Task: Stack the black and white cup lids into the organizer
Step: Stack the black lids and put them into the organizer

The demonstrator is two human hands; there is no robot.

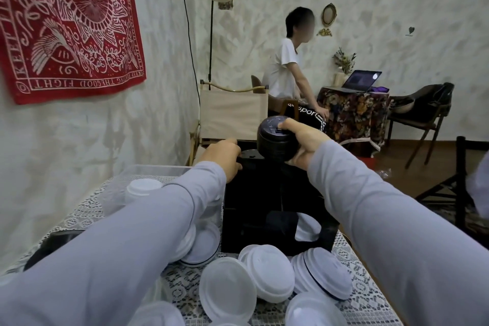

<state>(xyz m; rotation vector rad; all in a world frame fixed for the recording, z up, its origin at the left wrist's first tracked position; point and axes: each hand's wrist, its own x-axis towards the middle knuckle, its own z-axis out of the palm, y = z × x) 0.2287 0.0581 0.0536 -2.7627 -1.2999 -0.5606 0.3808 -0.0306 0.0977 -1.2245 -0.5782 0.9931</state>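
A black organizer (pixel 254 201) stands on the lace-covered table. My right hand (pixel 304 140) grips a stack of black cup lids (pixel 274 140), tilted on its side just above the organizer's top right. My left hand (pixel 225 156) rests curled over the organizer's top left edge, beside a black lid (pixel 250 154) lying in the top opening. Several white lids (pixel 267 272) lie loose on the table in front of the organizer, and some white lids (pixel 307 227) show through its lower front opening.
A clear plastic box (pixel 148 180) with white lids sits left of the organizer. The lace tablecloth (pixel 185 280) covers the table, and a dark object (pixel 55 243) lies at its left. Behind, a person in white stands by chairs, a lamp and a laptop table.
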